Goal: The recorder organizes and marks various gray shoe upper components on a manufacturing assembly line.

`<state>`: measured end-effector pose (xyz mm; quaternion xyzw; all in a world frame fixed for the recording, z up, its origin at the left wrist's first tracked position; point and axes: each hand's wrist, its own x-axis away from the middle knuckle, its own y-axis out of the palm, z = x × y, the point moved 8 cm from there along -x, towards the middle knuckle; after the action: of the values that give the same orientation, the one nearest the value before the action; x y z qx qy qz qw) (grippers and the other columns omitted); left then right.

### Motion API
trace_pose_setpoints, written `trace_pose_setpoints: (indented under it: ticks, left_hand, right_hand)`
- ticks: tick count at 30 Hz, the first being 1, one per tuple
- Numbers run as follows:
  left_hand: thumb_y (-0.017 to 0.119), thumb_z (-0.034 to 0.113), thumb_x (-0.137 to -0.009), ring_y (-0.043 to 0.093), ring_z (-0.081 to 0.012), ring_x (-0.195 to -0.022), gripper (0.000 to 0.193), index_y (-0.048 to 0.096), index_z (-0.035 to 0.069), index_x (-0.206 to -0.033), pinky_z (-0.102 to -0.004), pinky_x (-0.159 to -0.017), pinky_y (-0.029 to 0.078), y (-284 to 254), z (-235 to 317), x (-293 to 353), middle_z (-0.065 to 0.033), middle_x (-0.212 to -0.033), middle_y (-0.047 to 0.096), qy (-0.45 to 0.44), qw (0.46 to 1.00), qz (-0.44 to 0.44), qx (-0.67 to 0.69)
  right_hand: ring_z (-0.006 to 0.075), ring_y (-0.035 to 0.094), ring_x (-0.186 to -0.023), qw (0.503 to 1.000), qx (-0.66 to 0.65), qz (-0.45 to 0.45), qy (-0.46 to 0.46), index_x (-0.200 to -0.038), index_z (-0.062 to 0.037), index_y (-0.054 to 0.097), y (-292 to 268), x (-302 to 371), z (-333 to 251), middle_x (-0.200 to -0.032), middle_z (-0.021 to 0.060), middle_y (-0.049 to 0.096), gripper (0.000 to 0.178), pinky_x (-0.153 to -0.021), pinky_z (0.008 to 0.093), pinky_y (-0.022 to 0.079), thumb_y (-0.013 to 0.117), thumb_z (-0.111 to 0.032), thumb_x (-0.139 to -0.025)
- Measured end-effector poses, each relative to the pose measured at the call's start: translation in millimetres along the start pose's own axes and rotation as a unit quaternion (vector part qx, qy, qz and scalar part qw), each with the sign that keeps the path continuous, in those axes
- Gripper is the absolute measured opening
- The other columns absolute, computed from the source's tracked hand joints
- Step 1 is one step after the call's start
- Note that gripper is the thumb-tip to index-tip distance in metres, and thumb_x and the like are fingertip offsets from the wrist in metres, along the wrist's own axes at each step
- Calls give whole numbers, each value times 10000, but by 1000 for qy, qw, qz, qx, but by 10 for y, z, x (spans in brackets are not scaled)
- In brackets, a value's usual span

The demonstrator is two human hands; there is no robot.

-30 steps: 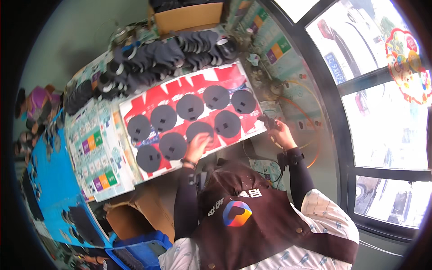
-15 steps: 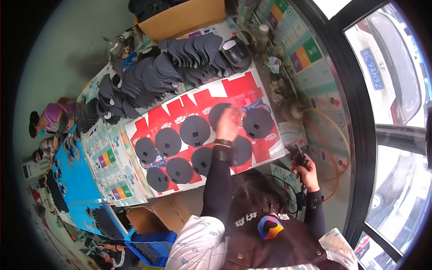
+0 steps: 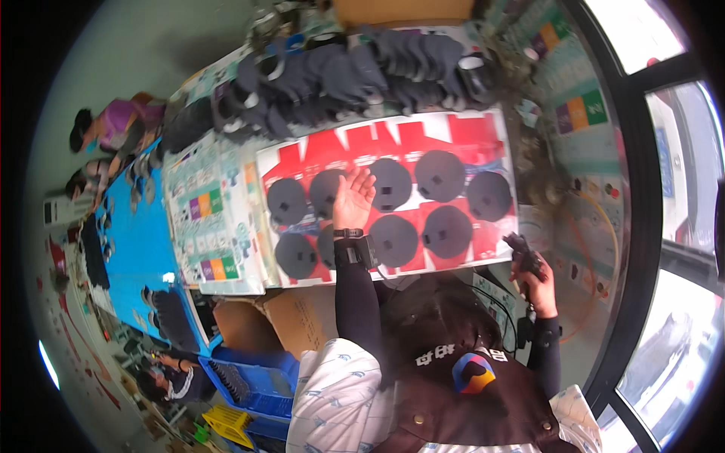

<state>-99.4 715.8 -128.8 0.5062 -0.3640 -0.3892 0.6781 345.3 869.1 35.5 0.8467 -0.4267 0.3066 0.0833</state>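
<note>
My left hand (image 3: 354, 198) hovers palm up with its fingers apart, holding nothing. It is nearest to a flat black disc (image 3: 325, 195) in the far row and partly covers it. Several such discs lie in two rows on a red and white printed sheet (image 3: 317, 149); another disc (image 3: 447, 232) is in the near row. Small dark square patches show on most of them. Beyond the sheet's right corner, my right hand (image 3: 538, 285) is closed around a black gun-shaped tool (image 3: 523, 255), whose exact kind I cannot make out.
Stacked dark curved pieces (image 3: 355, 75) line the table's far side, before a cardboard box (image 3: 400, 11). A yellow-orange hose (image 3: 610, 226) loops at right beside the window frame (image 3: 634, 151). Left are a blue table (image 3: 140, 249) and other people; below stands a blue crate (image 3: 260, 385).
My left hand has moved left along the far row, from a disc near the right end to one near the left. My right hand keeps the tool. The whole view has turned and shifted.
</note>
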Motion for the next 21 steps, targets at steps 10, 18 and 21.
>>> trace_pose_setpoints:
  ticks: [10,18,21]
  left_hand:
    - [499,357,-1084,700,-260,-981,428,586,32,-1348,-351,-824,566,-92,1452,1613,-127,-1107,722,-19,988,150,-40]
    - [573,258,-1023,585,-138,-885,362,625,131,-1359,-265,-726,443,-968,2047,4810,-28,-1121,670,-34,902,394,-173]
    - [532,245,-1027,563,-142,-883,366,623,135,-1364,-261,-712,415,-1194,2135,5969,-27,-1116,667,24,885,445,-139]
  right_hand:
    - [95,631,-777,983,68,-163,-40,-1307,11,587,1887,326,-174,-951,29,711,442,-579,226,503,641,-51,-872]
    - [221,652,-703,923,241,-257,-155,-1151,31,652,4653,207,-1123,-756,125,657,402,-660,383,497,643,-159,-797]
    - [402,684,-790,892,318,-227,-229,-1088,29,666,5285,-95,-1214,-803,255,671,356,-732,477,507,587,-186,-817]
